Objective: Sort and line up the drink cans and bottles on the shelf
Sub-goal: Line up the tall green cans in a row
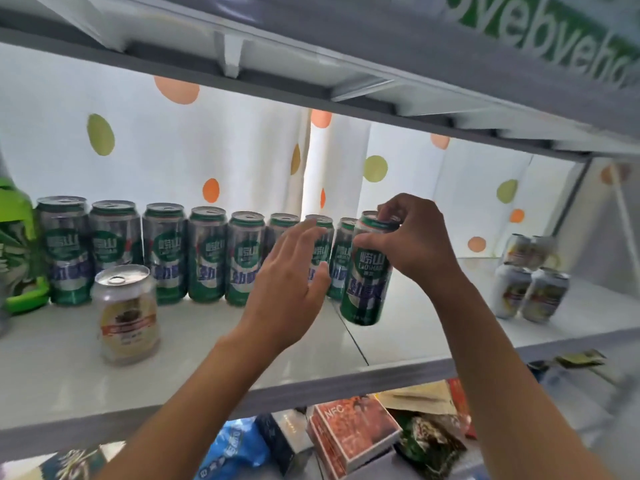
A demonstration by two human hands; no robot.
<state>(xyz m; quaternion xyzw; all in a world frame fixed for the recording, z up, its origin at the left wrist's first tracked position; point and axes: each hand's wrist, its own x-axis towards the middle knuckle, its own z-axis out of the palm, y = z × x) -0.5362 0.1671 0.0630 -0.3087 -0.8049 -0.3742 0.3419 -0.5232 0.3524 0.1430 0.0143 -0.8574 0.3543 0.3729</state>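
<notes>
Head view: the green can (367, 271), tilted at the right end of the row of green cans (166, 251) on the shelf (242, 341), is pinched at its rim by the right hand (412, 237), probably rigid, slick, better gripped mid-body, while the left hand (294, 271) hovers beside it, fingers straight.

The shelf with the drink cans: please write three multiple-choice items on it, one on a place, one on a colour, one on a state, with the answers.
1. Where does the lone silver can with the yellow and red label stand on the white shelf?
A. In front of the back row, toward its left end
B. Behind the row
C. On a can

2. What main colour have the tall cans in the back row?
A. Red
B. Green
C. Black

3. How is the green can under the right hand?
A. Lying flat
B. Gripped at its top, tilted
C. Untouched

Answers: 1 A, it stands nearer the front edge. 2 B, green bands and labels. 3 B, fingers curl round the rim; the left hand is open beside it.
</notes>
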